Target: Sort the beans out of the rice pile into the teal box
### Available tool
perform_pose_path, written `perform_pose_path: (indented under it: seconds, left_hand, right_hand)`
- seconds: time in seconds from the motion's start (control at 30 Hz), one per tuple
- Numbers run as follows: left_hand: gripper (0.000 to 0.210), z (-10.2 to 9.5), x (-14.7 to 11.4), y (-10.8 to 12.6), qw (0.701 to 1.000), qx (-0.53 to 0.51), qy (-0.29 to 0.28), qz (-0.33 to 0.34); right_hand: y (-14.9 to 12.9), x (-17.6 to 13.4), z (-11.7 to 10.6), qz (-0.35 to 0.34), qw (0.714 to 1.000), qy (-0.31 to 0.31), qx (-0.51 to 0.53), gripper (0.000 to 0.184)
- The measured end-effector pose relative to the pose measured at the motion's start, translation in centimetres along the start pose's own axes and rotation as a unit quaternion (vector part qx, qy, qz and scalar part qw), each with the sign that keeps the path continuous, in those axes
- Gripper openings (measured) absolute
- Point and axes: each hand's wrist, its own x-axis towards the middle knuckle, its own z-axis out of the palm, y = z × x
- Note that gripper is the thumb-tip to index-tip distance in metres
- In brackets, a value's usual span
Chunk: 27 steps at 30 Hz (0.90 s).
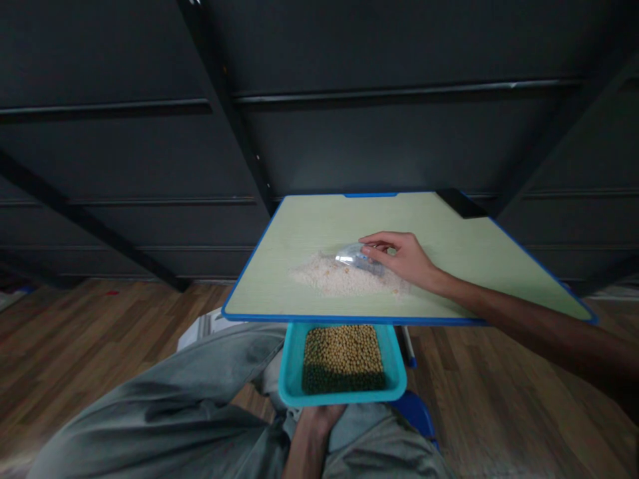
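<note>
My right hand [399, 256] pinches a clear, curved plastic piece, cup-like in shape [354, 255], tilted low over the heap of pale flaky grain [339, 281] on the small table. Its exact kind cannot be made out. A few yellowish beans lie among the flakes. At the table's near edge, a turquoise tray [344, 399] filled with yellow soybeans [344, 352] sits above my lap. My left hand [322, 416] holds the tray from below at its near side, with the fingers hidden under it.
The pale green tabletop [324, 216] has a blue rim. A black phone-like slab [462, 203] lies at its far right corner. Dark panels [399, 140] rise behind it. Below are my legs [200, 399], a blue object [415, 414] and the wooden floor [499, 399].
</note>
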Motion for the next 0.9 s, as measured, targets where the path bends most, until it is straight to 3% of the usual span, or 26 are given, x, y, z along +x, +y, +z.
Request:
perform_pose_path:
  seconds: [0.2,0.5,0.9]
  left_hand:
    - [0.047,-0.3,-0.1,0.2,0.999,0.029,-0.031,-0.005]
    - [0.047,-1.0,0.1,0.3,0.996,0.014,-0.085,-0.012]
    - [0.047,0.6,-0.2,0.3,0.999,0.042,0.01,-0.009]
  right_hand:
    - [-0.5,-0.3,0.2,-0.03,0.999,-0.02,-0.003,0.022]
    - [-0.5,-0.3,-0.1,-0.042,0.998,0.003,-0.047,0.021]
    - [-1.0,-0.4,-0.1,-0.052,0.997,-0.048,-0.029,0.02]
